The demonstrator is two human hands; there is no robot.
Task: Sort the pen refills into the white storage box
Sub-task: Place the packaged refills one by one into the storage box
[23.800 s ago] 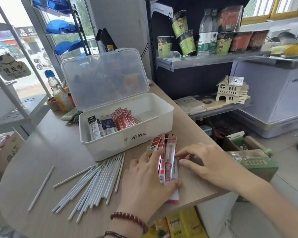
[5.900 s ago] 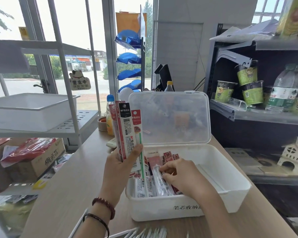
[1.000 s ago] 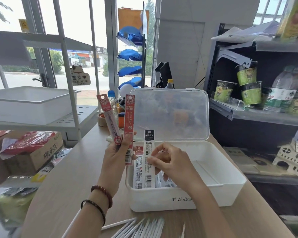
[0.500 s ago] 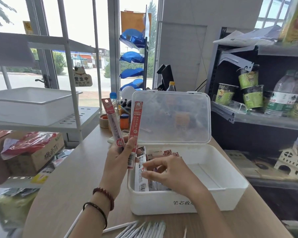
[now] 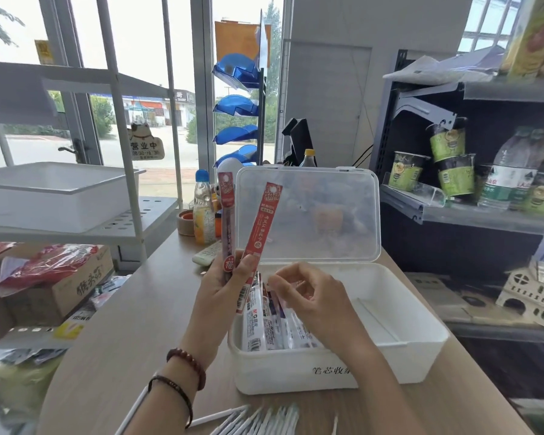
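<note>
Right now your left hand grips two refill packs upright above the left end of the white storage box, where more packs lie side by side. Your right hand hovers over them with curled fingers; whether it pinches anything cannot be told.

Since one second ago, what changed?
The right grip lowered the white pack that it held upright into the box's left compartment, beside the other packs. Whether it still pinches anything is unclear. Unchanged: the left grip holds two red packs upright, and the lid is open.
</note>
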